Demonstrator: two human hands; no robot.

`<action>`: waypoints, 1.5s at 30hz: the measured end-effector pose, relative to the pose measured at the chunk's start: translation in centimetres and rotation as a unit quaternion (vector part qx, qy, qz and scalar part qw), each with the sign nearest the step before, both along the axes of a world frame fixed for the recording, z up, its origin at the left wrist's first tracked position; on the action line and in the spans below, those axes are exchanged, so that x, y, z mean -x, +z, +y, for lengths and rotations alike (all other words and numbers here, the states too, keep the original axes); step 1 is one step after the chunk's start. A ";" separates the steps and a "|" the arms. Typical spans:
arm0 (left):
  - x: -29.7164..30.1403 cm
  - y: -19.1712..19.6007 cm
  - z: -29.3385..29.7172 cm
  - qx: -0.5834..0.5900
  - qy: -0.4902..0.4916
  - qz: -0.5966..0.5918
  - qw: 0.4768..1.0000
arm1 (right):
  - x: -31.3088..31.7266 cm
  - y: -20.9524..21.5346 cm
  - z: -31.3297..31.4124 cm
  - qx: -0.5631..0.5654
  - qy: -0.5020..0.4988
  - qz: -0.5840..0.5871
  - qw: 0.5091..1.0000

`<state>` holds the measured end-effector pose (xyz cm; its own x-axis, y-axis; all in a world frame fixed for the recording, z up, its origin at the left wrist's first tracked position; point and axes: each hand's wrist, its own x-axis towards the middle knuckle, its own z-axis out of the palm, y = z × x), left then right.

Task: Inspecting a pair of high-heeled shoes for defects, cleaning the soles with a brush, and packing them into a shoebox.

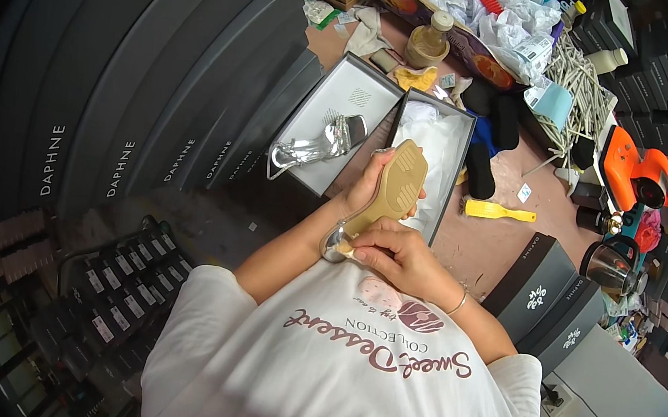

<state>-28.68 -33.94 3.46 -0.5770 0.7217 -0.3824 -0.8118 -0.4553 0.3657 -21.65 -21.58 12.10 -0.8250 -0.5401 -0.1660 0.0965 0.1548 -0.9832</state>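
Observation:
My left hand (368, 181) is wrapped round the front of a silver high-heeled sandal. Its tan sole (396, 184) faces up, and the silver heel (334, 244) points toward my chest. At the heel end, my right hand (400, 257) is closed in a pinch, fingertips against the shoe. A small pale bit shows at those fingertips, too small to name. A matching silver sandal (320, 148) lies on its side in the white-lined box lid (298, 125). Beside it stands the open grey shoebox (466, 141) with white tissue paper (440, 142) inside.
Tall stacks of dark shoeboxes (120, 49) rise at the left. On the table are a yellow brush (500, 212), a glue bottle in a pot (429, 41), black cloth pieces (482, 170), white sticks (574, 88) and an orange tool (635, 170). Closed boxes (529, 282) stand at right.

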 end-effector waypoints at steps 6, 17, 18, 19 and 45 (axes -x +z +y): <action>-0.1 -0.8 0.1 -0.016 -0.004 -0.030 0.999 | -0.3 -0.3 -0.5 -0.016 -0.009 0.044 0.999; -0.2 -3.0 -0.6 0.010 -0.021 -0.054 0.998 | 0.3 -1.7 -2.4 -0.075 -0.064 0.074 0.992; -0.3 -3.0 -0.4 0.028 -0.037 -0.062 0.997 | 0.5 -2.6 -2.5 -0.099 -0.054 0.096 0.989; -0.4 -3.0 -0.1 0.045 -0.053 -0.071 0.995 | 0.5 -2.9 -2.5 -0.122 -0.045 0.118 0.985; -0.4 -3.4 -0.1 0.058 -0.048 -0.073 0.994 | 0.7 -2.7 -2.2 -0.104 -0.075 0.096 0.987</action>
